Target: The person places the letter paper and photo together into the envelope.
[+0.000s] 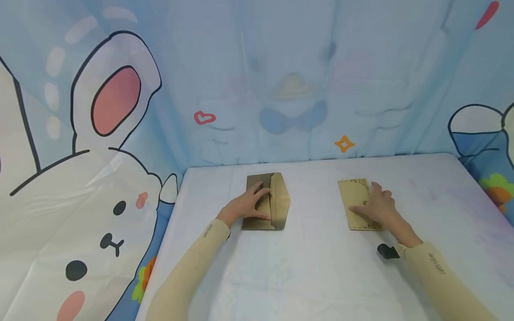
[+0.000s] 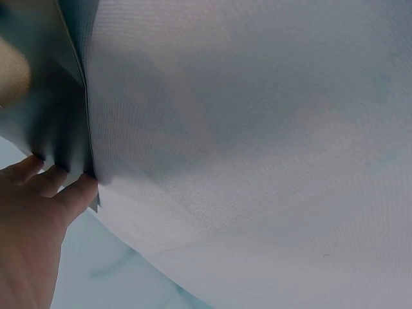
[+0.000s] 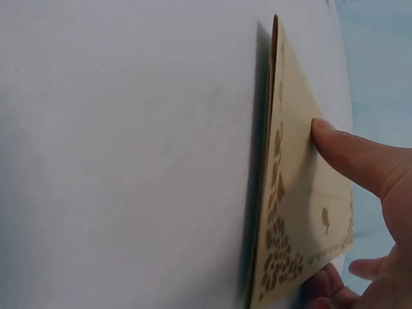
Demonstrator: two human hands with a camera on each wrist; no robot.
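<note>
Across the pale table, two flat paper things lie well apart, one under each hand: an envelope on the person's left and a cream card with dark ornamental print on the right. The envelope's pointed flap is folded out toward the card, which leaves the mouth side uncovered — likely why the left hand sits there, thumb and fingertips near the fold. That hand is spread wide over the paper, a stance that seems meant to steady it without creasing; whether any fingertip is tucked inside, I cannot tell.

Over on the other side, the right hand pinches the card, thumb laid on the printed face and fingers passing round the edge. The flat thumb probably spreads the pressure so the card does not buckle. In the right wrist view a dark shadow runs beside one edge, which suggests that edge is slightly raised — I cannot tell whether the rest touches the table.

Both forearms, in tan sleeves, reach forward and slant inward, wrists low, the left fingers pointing toward the flap and the right thumb pointing across the card.
</note>
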